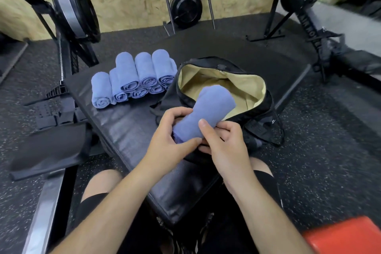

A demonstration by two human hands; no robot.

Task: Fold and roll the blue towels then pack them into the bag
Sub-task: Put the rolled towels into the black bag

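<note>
I hold one rolled blue towel (208,109) in both hands, just in front of the open black bag (266,109) with its tan lining (243,86). My left hand (171,136) grips the towel's near end from the left. My right hand (224,142) curls round the same end from the right, thumb on top. The towel's far end points over the bag's mouth. Several more rolled blue towels (132,78) lie stacked in a pile to the left of the bag.
Bag and towels sit on a black padded mat (123,121) laid on a speckled rubber floor. Rowing machines (68,12) stand left, back and right. An orange object (342,237) is at the lower right. My knees are below the mat.
</note>
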